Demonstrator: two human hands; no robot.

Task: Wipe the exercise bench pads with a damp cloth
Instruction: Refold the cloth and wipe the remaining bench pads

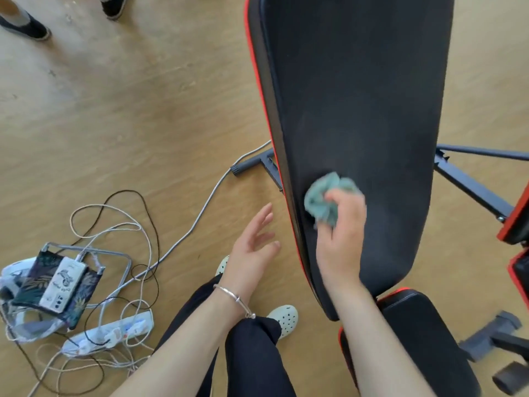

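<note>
The long black back pad (pixel 360 90) of the exercise bench, edged in red, fills the upper right. Below it lies the smaller black seat pad (pixel 420 333). My right hand (pixel 342 236) is shut on a crumpled teal cloth (pixel 323 196) and presses it onto the lower left part of the back pad. My left hand (pixel 254 245) hovers open beside the pad's left edge, fingers spread, holding nothing, with a silver bangle on its wrist.
The bench's dark metal frame (pixel 472 184) spreads over the wooden floor to the right. A power strip (pixel 114 333), tangled cables (pixel 137 224) and a small stool with a device lie at the left. Another person's feet (pixel 25 24) stand at the top left.
</note>
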